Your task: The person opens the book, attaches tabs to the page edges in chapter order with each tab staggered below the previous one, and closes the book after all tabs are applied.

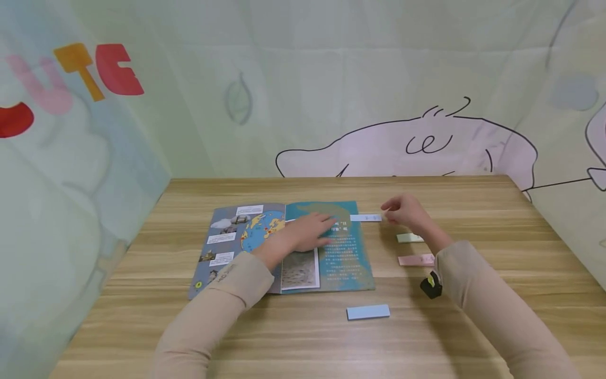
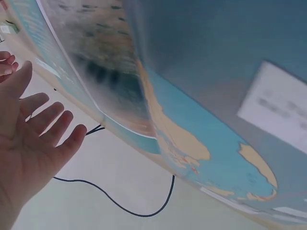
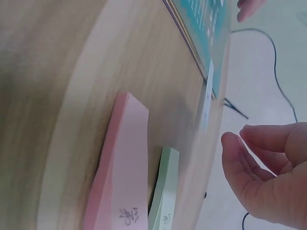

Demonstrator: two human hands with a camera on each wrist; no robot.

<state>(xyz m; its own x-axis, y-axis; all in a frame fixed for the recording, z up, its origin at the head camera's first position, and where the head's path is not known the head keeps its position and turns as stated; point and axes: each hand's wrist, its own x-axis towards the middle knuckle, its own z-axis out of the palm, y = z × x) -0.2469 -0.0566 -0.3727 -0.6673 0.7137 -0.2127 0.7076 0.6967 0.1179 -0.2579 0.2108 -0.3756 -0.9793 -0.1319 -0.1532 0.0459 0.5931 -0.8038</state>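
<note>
An illustrated book (image 1: 347,263) lies open on the table, with a globe picture across its left page. Over the right page, my left hand (image 1: 310,231) spreads its straight fingers, partly covering a photo (image 1: 303,271). From that page's outer edge sticks out a pale blue paper strip (image 1: 365,217) with handwriting. Close beyond the strip's free end is my right hand (image 1: 404,213), thumb and forefinger tips brought near each other. In the right wrist view the same hand (image 3: 268,172) shows loosely bent fingers with nothing between them, a little apart from the strip (image 3: 207,100).
To the right of the book lie a green sticky-note pad (image 1: 408,238) and a pink one (image 1: 416,260), both with handwriting. A blue pad (image 1: 368,312) lies in front of the book. A small black object (image 1: 430,287) sits beside my right sleeve. A printed curtain (image 1: 213,105) hangs behind the table.
</note>
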